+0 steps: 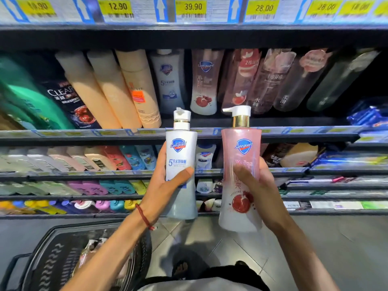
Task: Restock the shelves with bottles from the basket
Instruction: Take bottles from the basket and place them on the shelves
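Holding two bottles before the shelf, a person is mid-restock. The left hand grips a white bottle and the right hand a pink bottle, both in the air at the shelf's front edge, the basket below left. Both stand upright, long axes vertical, pumps up, labels facing the camera. The next move likely calls for lifting each to matching stock behind.

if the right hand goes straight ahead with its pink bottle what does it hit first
Likely the shelf edge behind the pink bottle, which the right hand holds across it; depth is unclear.
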